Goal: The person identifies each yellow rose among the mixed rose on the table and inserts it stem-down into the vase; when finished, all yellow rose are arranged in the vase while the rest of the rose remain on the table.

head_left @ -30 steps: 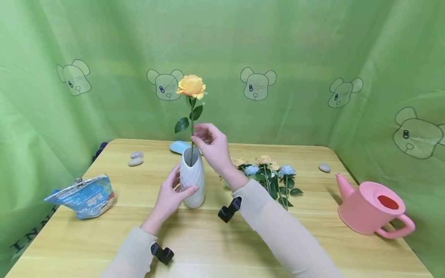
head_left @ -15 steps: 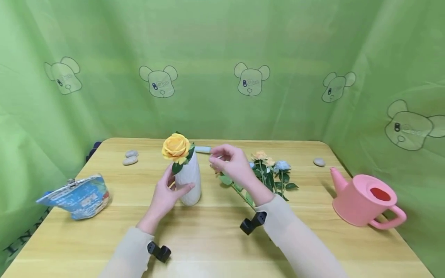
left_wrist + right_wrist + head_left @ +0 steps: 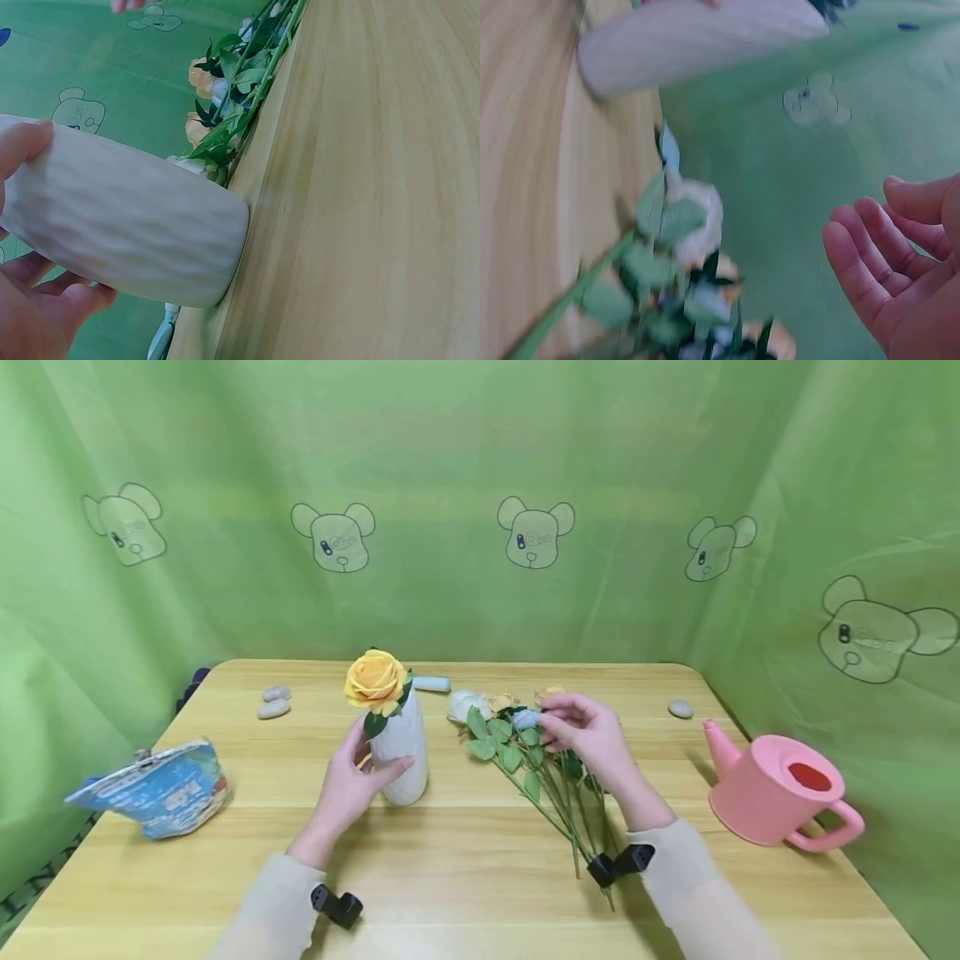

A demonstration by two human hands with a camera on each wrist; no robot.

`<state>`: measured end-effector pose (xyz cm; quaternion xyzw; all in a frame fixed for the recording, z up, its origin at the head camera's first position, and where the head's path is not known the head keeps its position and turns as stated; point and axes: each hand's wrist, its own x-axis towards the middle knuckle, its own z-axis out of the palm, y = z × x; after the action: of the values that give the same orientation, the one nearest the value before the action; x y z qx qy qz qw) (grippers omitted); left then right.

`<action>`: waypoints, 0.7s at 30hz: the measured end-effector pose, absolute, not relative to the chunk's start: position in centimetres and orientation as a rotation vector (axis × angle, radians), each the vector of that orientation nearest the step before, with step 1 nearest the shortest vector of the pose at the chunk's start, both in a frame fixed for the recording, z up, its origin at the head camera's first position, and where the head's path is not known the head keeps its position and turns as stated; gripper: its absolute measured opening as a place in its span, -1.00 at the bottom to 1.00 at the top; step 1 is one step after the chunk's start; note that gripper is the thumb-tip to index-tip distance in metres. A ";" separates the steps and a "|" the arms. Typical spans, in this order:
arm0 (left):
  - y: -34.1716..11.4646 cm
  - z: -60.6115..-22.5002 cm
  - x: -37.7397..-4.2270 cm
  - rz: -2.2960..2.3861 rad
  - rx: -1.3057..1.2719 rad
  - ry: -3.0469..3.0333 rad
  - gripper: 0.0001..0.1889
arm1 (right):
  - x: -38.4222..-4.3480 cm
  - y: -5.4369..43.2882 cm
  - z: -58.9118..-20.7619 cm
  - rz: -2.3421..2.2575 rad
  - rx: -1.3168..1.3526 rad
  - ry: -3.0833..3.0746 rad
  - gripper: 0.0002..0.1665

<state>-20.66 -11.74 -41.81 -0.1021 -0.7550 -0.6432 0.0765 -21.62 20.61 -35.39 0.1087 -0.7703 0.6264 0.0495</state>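
A white textured vase point(image 3: 403, 760) stands upright left of the table's middle. My left hand point(image 3: 351, 777) grips its side, thumb in front and fingers behind; the left wrist view shows the thumb and fingers round the vase point(image 3: 127, 210). A yellow rose point(image 3: 377, 682) leans out of the vase mouth toward me, its stem hidden inside. My right hand point(image 3: 588, 735) is over a bunch of loose roses, near a light blue rose point(image 3: 526, 719). In the right wrist view this hand point(image 3: 900, 270) has bent, spread fingers with nothing between them. Green stems point(image 3: 558, 818) point toward me.
A pink watering can point(image 3: 776, 793) stands at the right, a crumpled blue bag point(image 3: 168, 789) at the left. Grey stones point(image 3: 274, 707) lie back left, another stone point(image 3: 681, 709) back right. Behind the vase is a light blue object point(image 3: 432, 683). Green curtains point(image 3: 465, 435) surround the table.
The yellow rose has dropped down into the vase and tipped forward, and my right hand has let go of its stem. That hand has moved right, over the loose roses. My left hand stays on the vase.
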 end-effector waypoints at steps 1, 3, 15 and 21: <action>-11.8 -41.7 -20.6 -1.933 -0.306 -2.265 -0.17 | -21.6 21.2 -35.7 1.903 0.312 -2.345 -0.62; -11.7 -41.2 -20.4 -1.947 -0.314 -2.267 -0.17 | -21.5 22.4 -36.2 1.889 0.272 -2.353 -0.60; -11.3 -39.7 -19.3 -1.939 -0.329 -2.281 -0.18 | -21.1 26.8 -40.1 1.898 0.046 -2.593 -0.50; -11.7 -41.2 -20.2 -1.927 -0.334 -2.269 -0.16 | -21.2 27.7 -41.8 2.080 -0.026 -2.649 -0.43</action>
<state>-20.23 -11.71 -41.19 -0.1111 -0.7555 -0.6416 0.0729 -21.25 27.66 -41.81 -0.0076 -0.7815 0.6135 -0.1130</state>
